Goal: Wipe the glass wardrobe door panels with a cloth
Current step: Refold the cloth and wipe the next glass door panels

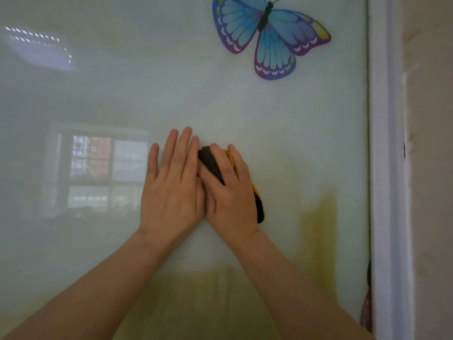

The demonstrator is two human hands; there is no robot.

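From my head camera, I am facing a pale, frosted glass door panel (122,99) that is filling nearly the whole view. A blue and purple butterfly sticker (269,35) is sitting high on it, and I am using that as my mark. Right of the butterfly, a white door frame (384,168) is running top to bottom, with a cream wall (431,168) beyond it. Down and left of the butterfly, the glass is reflecting a window with buildings outside.

Below the butterfly, my right hand (229,192) is pressing a cloth (210,163) flat against the glass, fingers straight over it. The cloth is showing dark brown between my fingers and yellow along its right edge. My left hand (171,187) is lying open on the glass, fingers straight, just beside the right hand and touching it.

My right hand is covering most of the cloth, so I cannot tell its full shape. Below the butterfly a yellowish reflection is blurring, hard to make out.
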